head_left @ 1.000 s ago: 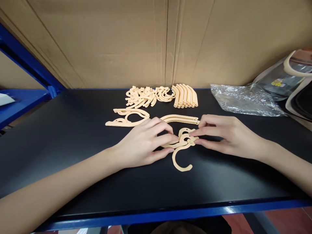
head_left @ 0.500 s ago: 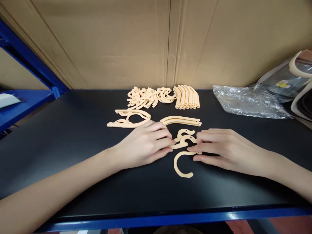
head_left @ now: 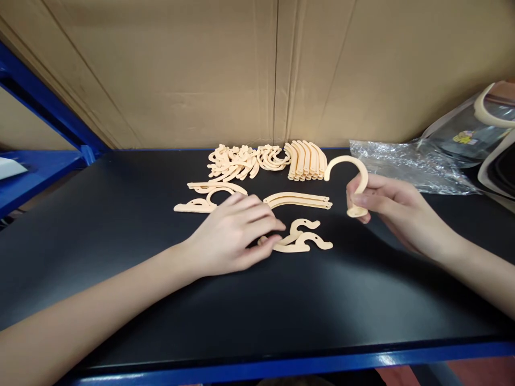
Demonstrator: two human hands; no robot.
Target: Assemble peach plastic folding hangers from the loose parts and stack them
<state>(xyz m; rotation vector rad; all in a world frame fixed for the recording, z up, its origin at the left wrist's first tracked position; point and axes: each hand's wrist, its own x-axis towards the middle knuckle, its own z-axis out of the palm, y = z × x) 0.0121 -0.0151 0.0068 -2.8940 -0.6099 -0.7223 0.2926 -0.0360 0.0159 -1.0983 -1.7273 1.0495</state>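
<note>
Cream hook, clamped upright in the right hand's fingers; left hand, fingers apart, partly covers two curved hanger pieces!

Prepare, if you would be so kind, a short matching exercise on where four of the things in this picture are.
Things
1. Large hook
2. Row of stacked bars
3. Crinkled clear plastic
4. Pair of swan-shaped pieces

Places
A. On the table, at the fingers of the left hand and partly hidden by it
B. At the back, just right of the jumbled pile
C. Held up off the table in the right hand
D. On the right, beyond the right hand

Right pairs: 1-C, 2-B, 3-D, 4-A
</note>
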